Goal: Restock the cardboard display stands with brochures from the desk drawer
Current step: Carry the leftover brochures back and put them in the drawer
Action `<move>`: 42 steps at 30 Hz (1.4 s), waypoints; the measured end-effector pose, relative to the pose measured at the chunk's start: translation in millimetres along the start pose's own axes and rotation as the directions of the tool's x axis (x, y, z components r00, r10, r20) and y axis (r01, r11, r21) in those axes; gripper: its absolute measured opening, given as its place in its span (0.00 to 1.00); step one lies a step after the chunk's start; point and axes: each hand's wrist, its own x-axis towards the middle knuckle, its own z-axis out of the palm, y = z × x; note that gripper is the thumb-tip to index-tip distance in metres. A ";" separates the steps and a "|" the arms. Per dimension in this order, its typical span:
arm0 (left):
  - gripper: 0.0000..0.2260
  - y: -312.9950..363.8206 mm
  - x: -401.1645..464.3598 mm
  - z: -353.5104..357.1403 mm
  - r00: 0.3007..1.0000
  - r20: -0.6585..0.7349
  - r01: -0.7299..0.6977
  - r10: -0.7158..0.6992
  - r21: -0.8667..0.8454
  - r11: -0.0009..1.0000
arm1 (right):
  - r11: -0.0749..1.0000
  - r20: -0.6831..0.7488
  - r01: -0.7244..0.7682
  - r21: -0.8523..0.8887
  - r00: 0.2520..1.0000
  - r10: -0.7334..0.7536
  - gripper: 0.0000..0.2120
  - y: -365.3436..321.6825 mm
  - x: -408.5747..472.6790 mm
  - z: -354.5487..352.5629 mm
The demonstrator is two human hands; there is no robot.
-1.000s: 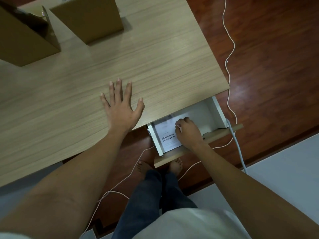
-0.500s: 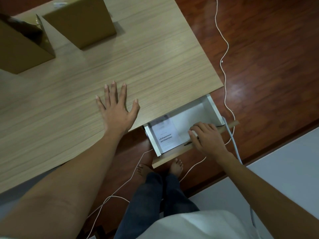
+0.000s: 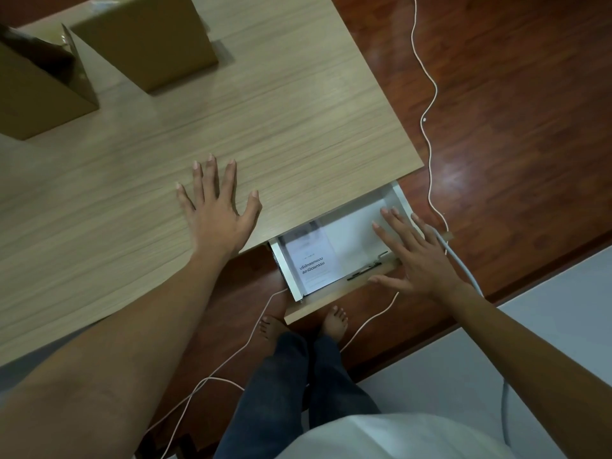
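White brochure flat in open drawer, two brown cardboard stands upright on desk

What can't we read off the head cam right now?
- Brochure count: only the top sheet shows; its far end runs under the desk edge.
- Drawer right end: covered by the open right hand.
- Cardboard stands: cut off by the top edge, contents unseen.
- Brochure small print: too small.

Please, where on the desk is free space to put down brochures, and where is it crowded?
Free: the wide wood strip between the left hand and the two cardboard stands, and on to the desk's right edge. Crowded: the open drawer, with brochures on its left and the right hand over its right.
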 end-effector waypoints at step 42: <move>0.32 1.2 0.8 -1.6 1.000 0.004 0.013 -0.013 0.002 1.000 | 0.948 0.016 0.088 -0.307 0.996 -0.087 0.49 73.8 88.6 -15.4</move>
